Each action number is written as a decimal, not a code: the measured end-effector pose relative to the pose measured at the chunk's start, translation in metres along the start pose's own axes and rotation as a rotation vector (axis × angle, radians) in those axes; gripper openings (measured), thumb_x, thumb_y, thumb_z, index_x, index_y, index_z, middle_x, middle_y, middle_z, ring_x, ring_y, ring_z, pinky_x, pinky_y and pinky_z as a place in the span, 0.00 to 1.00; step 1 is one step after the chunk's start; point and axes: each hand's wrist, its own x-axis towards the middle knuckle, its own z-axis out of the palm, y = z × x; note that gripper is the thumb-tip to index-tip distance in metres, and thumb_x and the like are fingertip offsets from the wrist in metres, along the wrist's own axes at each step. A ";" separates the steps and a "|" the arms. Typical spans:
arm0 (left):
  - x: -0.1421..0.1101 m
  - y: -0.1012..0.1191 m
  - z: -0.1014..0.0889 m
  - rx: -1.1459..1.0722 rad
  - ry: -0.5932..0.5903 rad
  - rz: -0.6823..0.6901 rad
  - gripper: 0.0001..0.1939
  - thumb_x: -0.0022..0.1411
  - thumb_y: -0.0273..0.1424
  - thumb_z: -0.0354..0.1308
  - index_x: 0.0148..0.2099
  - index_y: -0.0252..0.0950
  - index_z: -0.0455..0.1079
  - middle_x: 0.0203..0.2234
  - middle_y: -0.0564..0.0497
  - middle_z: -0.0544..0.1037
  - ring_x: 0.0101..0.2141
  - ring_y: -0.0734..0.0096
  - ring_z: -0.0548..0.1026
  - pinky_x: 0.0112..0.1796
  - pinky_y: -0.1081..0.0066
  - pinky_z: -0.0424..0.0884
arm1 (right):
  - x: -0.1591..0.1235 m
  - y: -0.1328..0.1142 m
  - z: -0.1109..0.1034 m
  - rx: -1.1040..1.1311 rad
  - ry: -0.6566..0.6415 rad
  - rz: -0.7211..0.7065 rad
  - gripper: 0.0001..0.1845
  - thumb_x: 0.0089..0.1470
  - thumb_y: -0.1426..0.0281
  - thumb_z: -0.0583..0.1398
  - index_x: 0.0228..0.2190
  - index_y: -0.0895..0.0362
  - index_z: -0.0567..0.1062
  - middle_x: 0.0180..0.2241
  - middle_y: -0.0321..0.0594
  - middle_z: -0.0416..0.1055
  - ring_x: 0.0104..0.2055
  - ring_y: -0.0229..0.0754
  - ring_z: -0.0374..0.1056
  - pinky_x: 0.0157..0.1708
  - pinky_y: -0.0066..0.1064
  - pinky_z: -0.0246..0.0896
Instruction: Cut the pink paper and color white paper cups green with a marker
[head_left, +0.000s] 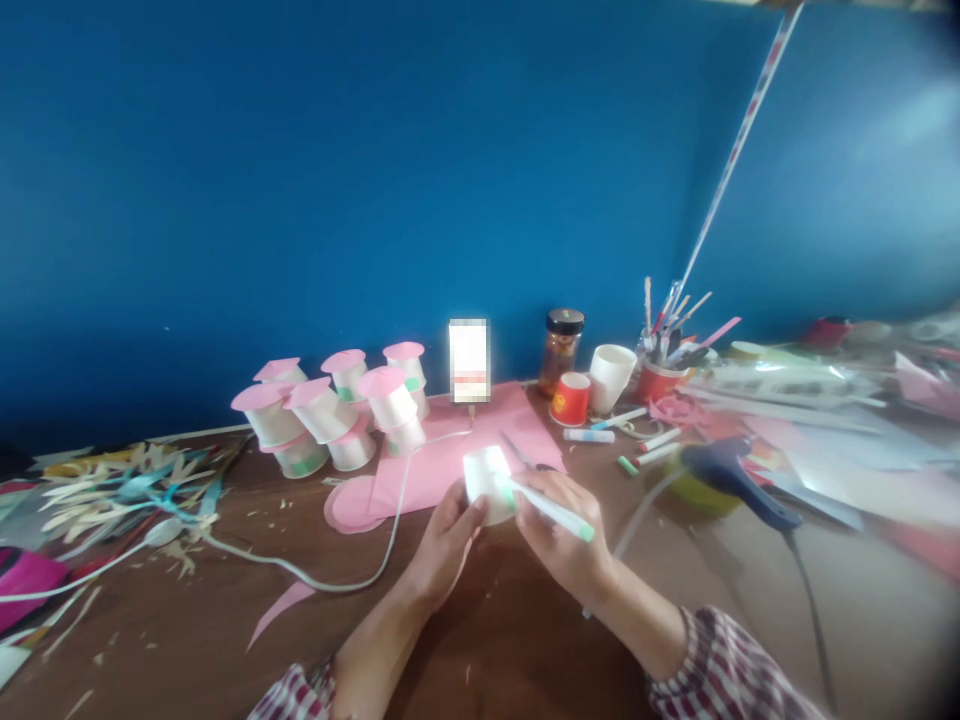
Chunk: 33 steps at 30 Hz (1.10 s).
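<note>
My left hand (450, 535) is closed on a white paper cup (480, 478), its thumb along the cup's side. A green patch shows on the cup's right part. My right hand (562, 525) grips a white marker pen (551, 508) with a green end, its other end against the cup's side. Beneath and behind the cup lies pink paper (442, 450), with scissors (525, 450) on it, partly hidden by my right hand. Stacked paper cups (300, 450) with pink paper tops stand to the left, some with green patches.
A lit phone (470, 360) stands at the back with a white cable. Behind right are a jar (562, 350), a red cup (570, 400), a white cup (611, 375) and several markers (589, 435). A dark blue glue gun (739, 480) lies right; cut strips (135, 490) cover the left.
</note>
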 end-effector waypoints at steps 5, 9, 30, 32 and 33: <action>0.001 -0.003 -0.001 -0.062 -0.007 -0.024 0.20 0.61 0.38 0.56 0.54 0.40 0.65 0.49 0.45 0.73 0.51 0.56 0.68 0.50 0.58 0.60 | -0.001 0.002 -0.001 0.097 0.040 0.144 0.06 0.56 0.71 0.57 0.35 0.56 0.75 0.28 0.39 0.75 0.28 0.39 0.71 0.29 0.28 0.67; 0.001 -0.005 -0.002 -0.070 -0.009 -0.014 0.19 0.61 0.39 0.55 0.53 0.39 0.66 0.49 0.44 0.74 0.51 0.56 0.68 0.51 0.59 0.60 | -0.001 0.002 -0.001 0.112 0.039 0.185 0.07 0.56 0.70 0.57 0.34 0.57 0.75 0.28 0.39 0.75 0.26 0.39 0.70 0.28 0.28 0.67; 0.001 -0.004 0.000 -0.102 0.012 0.036 0.20 0.61 0.40 0.54 0.55 0.42 0.65 0.52 0.45 0.72 0.55 0.57 0.65 0.55 0.56 0.58 | 0.001 -0.004 0.000 0.049 0.022 0.037 0.06 0.56 0.73 0.56 0.36 0.56 0.73 0.30 0.39 0.75 0.30 0.40 0.72 0.33 0.30 0.67; 0.000 -0.005 0.000 -0.076 0.037 0.022 0.21 0.59 0.41 0.56 0.54 0.42 0.65 0.51 0.45 0.73 0.55 0.55 0.66 0.55 0.55 0.58 | 0.001 -0.005 0.001 0.040 0.017 0.014 0.06 0.57 0.73 0.56 0.35 0.56 0.74 0.29 0.39 0.75 0.30 0.39 0.72 0.33 0.29 0.68; 0.000 -0.005 0.000 -0.059 0.048 0.015 0.21 0.59 0.41 0.56 0.54 0.43 0.66 0.51 0.45 0.73 0.55 0.55 0.66 0.54 0.54 0.58 | 0.001 -0.006 0.001 0.036 0.010 0.005 0.07 0.57 0.73 0.56 0.35 0.56 0.74 0.28 0.39 0.74 0.30 0.39 0.72 0.33 0.29 0.68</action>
